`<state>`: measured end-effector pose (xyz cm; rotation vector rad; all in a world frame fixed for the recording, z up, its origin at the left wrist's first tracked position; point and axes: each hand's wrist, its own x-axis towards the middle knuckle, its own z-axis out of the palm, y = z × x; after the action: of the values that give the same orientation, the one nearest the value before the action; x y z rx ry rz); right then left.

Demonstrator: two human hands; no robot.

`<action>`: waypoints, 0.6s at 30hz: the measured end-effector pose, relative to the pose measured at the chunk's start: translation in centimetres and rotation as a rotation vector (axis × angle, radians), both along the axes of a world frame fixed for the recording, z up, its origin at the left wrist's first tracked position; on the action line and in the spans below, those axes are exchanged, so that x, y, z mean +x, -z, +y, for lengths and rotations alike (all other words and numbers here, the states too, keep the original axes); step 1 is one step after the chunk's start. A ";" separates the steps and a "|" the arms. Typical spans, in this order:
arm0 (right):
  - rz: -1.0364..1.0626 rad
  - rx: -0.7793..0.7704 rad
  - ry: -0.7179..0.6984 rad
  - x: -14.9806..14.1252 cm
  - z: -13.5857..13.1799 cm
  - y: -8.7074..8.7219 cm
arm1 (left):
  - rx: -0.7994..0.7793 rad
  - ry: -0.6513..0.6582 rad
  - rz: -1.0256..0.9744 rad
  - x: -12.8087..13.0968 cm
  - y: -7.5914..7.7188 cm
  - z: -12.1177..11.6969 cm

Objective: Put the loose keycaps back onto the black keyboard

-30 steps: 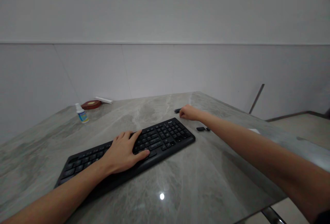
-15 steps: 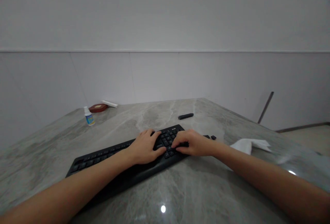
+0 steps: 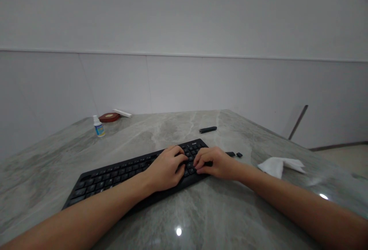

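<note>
A black keyboard (image 3: 115,174) lies slantwise on the grey marbled table. My left hand (image 3: 168,167) rests on its right half, fingers curled over the keys and thumb bent in; some fingertips are hidden. Close beside it, my right hand (image 3: 217,163) is pinched at the number pad. Whatever may be between its fingertips is hidden. Just beyond my right knuckles lie a small flat black piece (image 3: 230,154) and a smaller black piece (image 3: 239,155), which look like loose keycaps. Behind the keyboard rests a short black bar-shaped object (image 3: 208,129).
Right of my right wrist is a crumpled white tissue (image 3: 276,166). At the far left stand a small spray bottle (image 3: 99,127), a dark red wooden object (image 3: 109,117) and a white strip (image 3: 123,113). A pale wall (image 3: 175,85) rises behind the table (image 3: 161,127).
My right hand has come back from the black bar to the keyboard's number pad. My left hand has slid right along the keyboard, and its fingers have curled in. The view shifted slightly.
</note>
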<state>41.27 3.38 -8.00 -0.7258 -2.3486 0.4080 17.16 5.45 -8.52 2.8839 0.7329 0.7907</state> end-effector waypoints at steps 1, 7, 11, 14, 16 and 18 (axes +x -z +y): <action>0.000 0.000 -0.003 0.0 0.0 0.0 | 0.011 0.040 -0.015 0.0 -0.1 0.0; -0.019 -0.007 -0.034 0.4 -0.2 -0.4 | 0.057 0.220 -0.030 0.1 -0.2 0.0; -0.021 0.005 -0.024 0.3 -0.3 -0.2 | 0.059 0.240 -0.030 0.1 -0.1 0.1; -0.017 0.008 -0.009 0.2 -0.3 0.0 | 0.057 0.240 -0.028 0.0 -0.1 0.0; -0.018 0.002 -0.009 0.2 -0.2 0.0 | 0.056 0.243 -0.030 0.0 -0.2 -0.1; -0.019 -0.005 -0.010 0.2 -0.2 0.0 | 0.055 0.245 -0.031 0.0 -0.3 -0.1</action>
<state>41.44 3.18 -7.99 -0.7238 -2.3707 0.4124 17.18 5.33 -8.19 2.9245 0.3497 0.8330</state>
